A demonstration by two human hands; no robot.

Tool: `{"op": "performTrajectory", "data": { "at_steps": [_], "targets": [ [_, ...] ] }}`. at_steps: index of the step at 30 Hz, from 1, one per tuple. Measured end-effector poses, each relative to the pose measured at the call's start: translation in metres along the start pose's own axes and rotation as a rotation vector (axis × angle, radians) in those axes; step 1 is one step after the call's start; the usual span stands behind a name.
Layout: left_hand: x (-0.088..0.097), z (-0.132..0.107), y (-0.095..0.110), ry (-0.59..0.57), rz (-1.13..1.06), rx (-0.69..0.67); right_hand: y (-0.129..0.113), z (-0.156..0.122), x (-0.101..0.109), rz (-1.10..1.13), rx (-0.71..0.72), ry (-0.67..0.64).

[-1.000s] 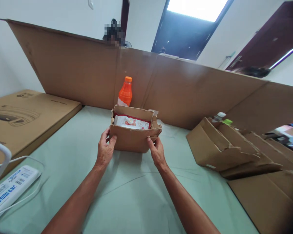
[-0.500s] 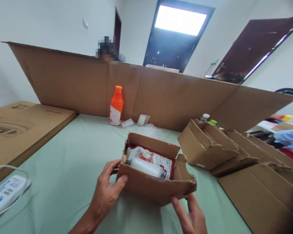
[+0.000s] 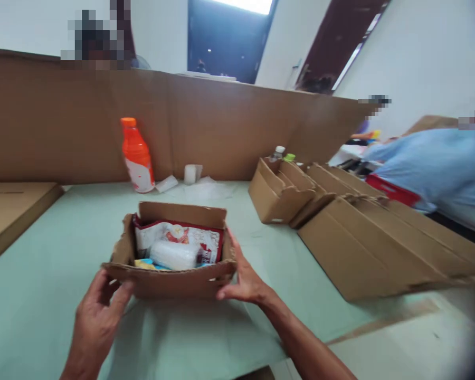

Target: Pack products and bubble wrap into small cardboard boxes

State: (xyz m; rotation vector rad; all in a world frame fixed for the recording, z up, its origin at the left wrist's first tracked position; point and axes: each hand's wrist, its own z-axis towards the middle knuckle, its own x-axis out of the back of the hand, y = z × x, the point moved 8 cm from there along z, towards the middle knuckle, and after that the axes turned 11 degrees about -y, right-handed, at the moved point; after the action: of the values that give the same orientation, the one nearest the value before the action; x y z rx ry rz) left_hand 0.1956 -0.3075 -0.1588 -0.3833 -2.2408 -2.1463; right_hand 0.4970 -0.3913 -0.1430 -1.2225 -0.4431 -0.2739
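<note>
A small open cardboard box point(image 3: 170, 279) sits on the pale green table point(image 3: 43, 264) close in front of me. Inside it lie a red and white packet point(image 3: 174, 235), a white cylinder point(image 3: 174, 255) and something yellow and blue. My left hand point(image 3: 97, 319) curls around the box's near left corner. My right hand point(image 3: 243, 277) presses against the box's right side with thumb and fingers closed on the wall. Both hands hold the box.
An orange bottle point(image 3: 138, 155) stands by the tall cardboard partition point(image 3: 221, 132) at the back. Several folded cardboard boxes point(image 3: 340, 211) lie to the right. A flat carton point(image 3: 11, 211) lies at left. A person in a blue top point(image 3: 431, 163) leans in at far right.
The box has come nearer to me and turned square to me. My view has swung to the right, bringing the person in blue into sight. My right hand shifted to the box's right wall.
</note>
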Motion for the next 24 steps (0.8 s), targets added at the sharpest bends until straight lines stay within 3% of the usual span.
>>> {"op": "performTrajectory", "data": {
  "at_steps": [3,6,9,12,16,19,24],
  "targets": [
    [-0.004,0.005,0.007,0.039,0.113,0.026,-0.003,-0.005,0.003,0.028,0.006,0.084],
    [-0.034,0.011,0.010,-0.079,0.124,0.003,-0.007,-0.036,0.015,-0.047,-0.007,0.239],
    [-0.076,0.011,0.010,-0.243,0.090,-0.067,-0.004,-0.093,0.035,-0.101,-0.092,0.422],
    [-0.113,0.001,0.003,-0.397,0.168,-0.100,0.002,-0.164,0.065,-0.132,-0.234,0.698],
    [-0.150,-0.024,-0.010,-0.585,0.313,-0.182,-0.011,-0.231,0.100,-0.388,-0.361,1.075],
    [-0.167,-0.046,-0.022,-0.682,0.401,-0.284,-0.016,-0.242,0.113,-0.528,-0.436,1.206],
    [-0.171,-0.069,-0.037,-0.685,0.478,-0.521,-0.005,-0.230,0.122,-0.613,-0.469,1.197]
  ]
}}
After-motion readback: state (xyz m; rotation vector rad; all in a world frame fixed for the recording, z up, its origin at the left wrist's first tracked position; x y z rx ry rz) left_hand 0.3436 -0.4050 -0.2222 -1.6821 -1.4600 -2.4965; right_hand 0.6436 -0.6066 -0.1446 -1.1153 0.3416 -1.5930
